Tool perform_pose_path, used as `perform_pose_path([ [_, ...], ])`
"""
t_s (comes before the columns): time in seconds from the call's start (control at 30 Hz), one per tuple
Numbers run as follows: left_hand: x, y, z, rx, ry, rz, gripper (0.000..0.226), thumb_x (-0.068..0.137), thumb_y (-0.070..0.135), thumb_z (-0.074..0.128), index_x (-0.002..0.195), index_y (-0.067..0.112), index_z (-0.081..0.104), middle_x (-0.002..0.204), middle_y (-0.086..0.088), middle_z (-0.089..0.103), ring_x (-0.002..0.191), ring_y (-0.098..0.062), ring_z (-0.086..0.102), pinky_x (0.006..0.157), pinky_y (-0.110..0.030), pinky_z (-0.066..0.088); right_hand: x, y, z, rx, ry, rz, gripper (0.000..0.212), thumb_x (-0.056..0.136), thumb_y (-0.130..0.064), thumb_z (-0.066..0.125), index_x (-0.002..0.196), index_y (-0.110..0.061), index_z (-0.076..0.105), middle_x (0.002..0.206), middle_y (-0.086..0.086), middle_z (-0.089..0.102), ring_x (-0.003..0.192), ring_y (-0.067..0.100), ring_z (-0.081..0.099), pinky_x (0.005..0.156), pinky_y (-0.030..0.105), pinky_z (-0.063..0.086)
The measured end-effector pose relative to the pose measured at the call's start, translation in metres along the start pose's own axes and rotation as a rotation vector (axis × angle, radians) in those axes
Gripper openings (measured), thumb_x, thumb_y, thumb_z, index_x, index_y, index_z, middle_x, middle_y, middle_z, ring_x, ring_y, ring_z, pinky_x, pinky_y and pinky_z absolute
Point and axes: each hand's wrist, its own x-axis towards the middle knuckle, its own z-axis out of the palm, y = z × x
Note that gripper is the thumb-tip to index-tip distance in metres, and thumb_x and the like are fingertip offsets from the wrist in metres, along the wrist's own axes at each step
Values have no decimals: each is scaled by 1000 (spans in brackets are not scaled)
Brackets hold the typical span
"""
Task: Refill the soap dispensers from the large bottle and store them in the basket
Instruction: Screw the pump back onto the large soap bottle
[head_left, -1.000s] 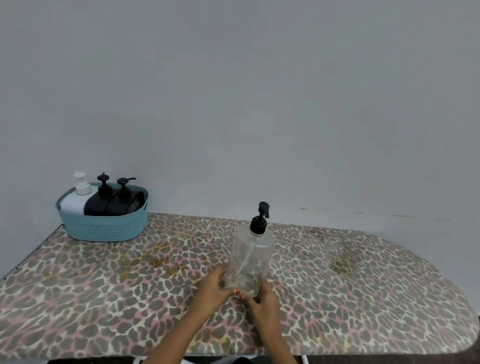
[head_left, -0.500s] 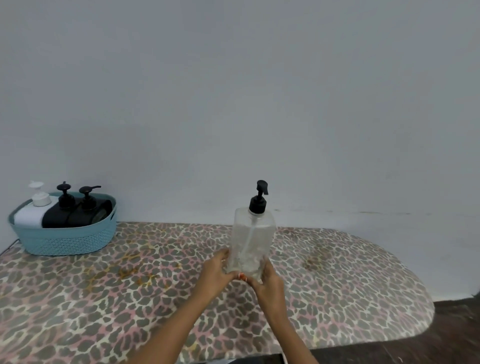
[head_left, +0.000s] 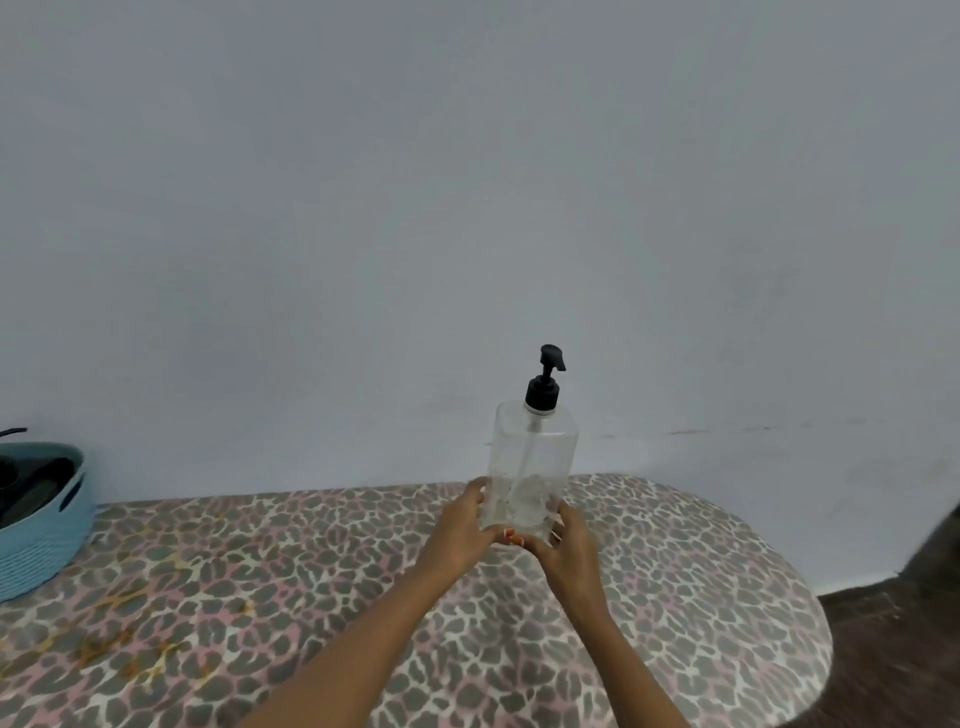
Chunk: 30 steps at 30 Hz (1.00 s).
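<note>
A large clear bottle (head_left: 532, 457) with a black pump top stands upright over the middle of the leopard-print board (head_left: 260, 597). My left hand (head_left: 462, 525) grips its lower left side and my right hand (head_left: 563, 543) grips its lower right side near the base. Little liquid shows inside. At the far left edge a blue woven basket (head_left: 47, 535) holds dark dispensers (head_left: 31, 486), mostly cut off by the frame.
A plain grey wall rises right behind the board. The board's rounded end lies at the right, with dark floor (head_left: 893, 649) beyond it.
The view has swung right, so the basket slid to the left edge. The bottle stands a little higher in my two hands, which keep the same hold.
</note>
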Motion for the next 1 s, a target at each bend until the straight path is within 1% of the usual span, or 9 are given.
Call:
perform_pose_path([
  [0.03, 10, -2, 5, 5, -1, -2, 61, 78, 11, 69, 131, 15, 39, 122, -5, 57, 109, -16, 56, 92, -25, 46, 9, 7, -2, -5, -1, 5, 49, 68, -16, 81, 110, -22, 57, 102, -9, 63, 97, 9, 63, 84, 22, 51],
  [0.13, 38, -10, 21, 10, -4, -18, 59, 78, 11, 68, 129, 15, 39, 122, -6, 58, 109, -19, 57, 94, -33, 48, 35, 26, -5, -24, -3, 0, 47, 68, -14, 81, 99, -36, 53, 96, -20, 62, 89, -4, 61, 75, 9, 49],
  [0.2, 55, -16, 29, 15, 3, -38, 60, 78, 12, 68, 130, 15, 38, 122, -6, 58, 109, -20, 58, 94, -36, 48, 52, 39, -5, -32, -6, 5, 50, 68, -11, 80, 101, -35, 50, 96, -21, 58, 88, -5, 59, 73, 6, 47],
  [0.4, 93, -34, 45, 30, 44, -84, 59, 78, 11, 68, 129, 13, 37, 122, -9, 58, 109, -22, 58, 94, -37, 47, 93, 74, 1, -122, -65, 20, 63, 77, 2, 69, 131, -12, 39, 105, -12, 51, 96, 3, 52, 74, 4, 43],
  [0.5, 108, -43, 50, 49, 60, -93, 59, 78, 10, 68, 129, 11, 38, 121, -11, 58, 109, -24, 58, 94, -37, 47, 108, 89, 6, -143, -71, 32, 65, 78, 4, 67, 134, -9, 36, 107, -9, 50, 96, 4, 52, 77, 7, 44],
  [0.63, 117, -52, 54, 50, 76, -100, 58, 77, 8, 68, 128, 10, 40, 120, -12, 59, 108, -23, 59, 92, -33, 48, 117, 102, 12, -128, -84, 75, 67, 79, 5, 65, 135, -10, 33, 109, -8, 48, 101, 10, 53, 85, 20, 47],
  [0.73, 118, -58, 57, 47, 87, -113, 57, 77, 8, 68, 128, 10, 41, 119, -11, 60, 108, -22, 59, 91, -28, 47, 118, 109, 15, -94, -98, 89, 65, 81, 6, 62, 136, -11, 32, 113, -6, 51, 105, 12, 54, 87, 25, 48],
  [0.9, 118, -59, 60, 37, 102, -112, 57, 79, 9, 67, 129, 11, 40, 119, -10, 60, 109, -23, 58, 93, -29, 46, 118, 113, 16, -106, -85, 105, 65, 84, 6, 59, 139, -10, 28, 111, -12, 48, 107, 9, 51, 77, 8, 45],
  [1.0, 116, -58, 60, 47, 90, -114, 57, 80, 10, 66, 130, 12, 39, 118, -11, 60, 108, -23, 59, 94, -34, 47, 116, 114, 17, -103, -89, 129, 68, 84, 6, 58, 141, -9, 25, 113, -10, 46, 110, 9, 49, 77, 7, 45],
])
